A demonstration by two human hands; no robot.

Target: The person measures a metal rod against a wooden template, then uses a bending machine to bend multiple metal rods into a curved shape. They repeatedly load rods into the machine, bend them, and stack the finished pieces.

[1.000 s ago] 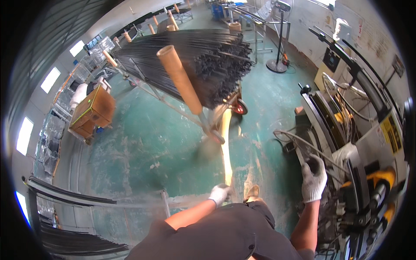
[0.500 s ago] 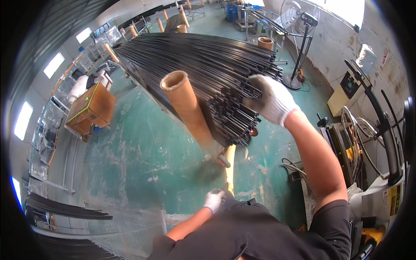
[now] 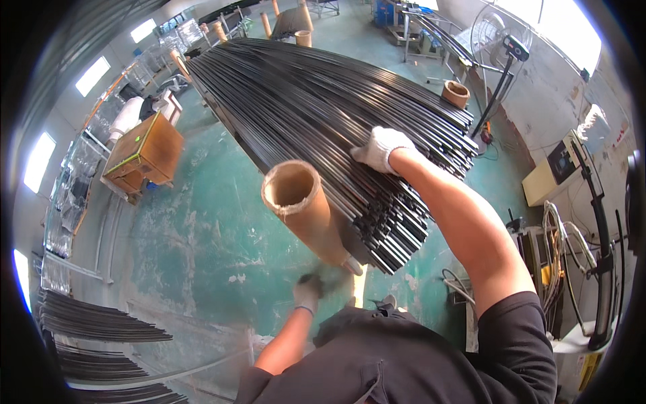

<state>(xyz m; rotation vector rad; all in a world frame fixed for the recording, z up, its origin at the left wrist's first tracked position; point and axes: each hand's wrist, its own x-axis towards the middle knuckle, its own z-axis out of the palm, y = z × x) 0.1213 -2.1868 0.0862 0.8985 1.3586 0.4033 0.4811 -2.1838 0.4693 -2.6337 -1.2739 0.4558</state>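
A large stack of long, thin black rods (image 3: 289,87) slopes away from me, their near ends (image 3: 397,236) bunched unevenly. My right hand (image 3: 385,149), in a white knit glove, rests on top of the stack, back from those ends. Its fingers curl down against the rods, and their tips are partly hidden. Lower down, my left hand (image 3: 307,291), gloved too with dark fingertips, hangs in front of my body, below a thick cardboard tube (image 3: 303,215). It is smeared by motion, and nothing shows clearly in it. The tube stands upright at the stack's near left corner.
Another cardboard tube (image 3: 455,94) stands at the stack's right side. To the left is a brown wooden cabinet (image 3: 145,155); more black rods (image 3: 101,323) lie at lower left. A fan (image 3: 494,40) and a beige machine (image 3: 552,168) stand along the right wall.
My right hand has moved from the rod ends onto the top of the stack, farther in and to the left. My left hand has risen slightly leftward. The view has shifted.
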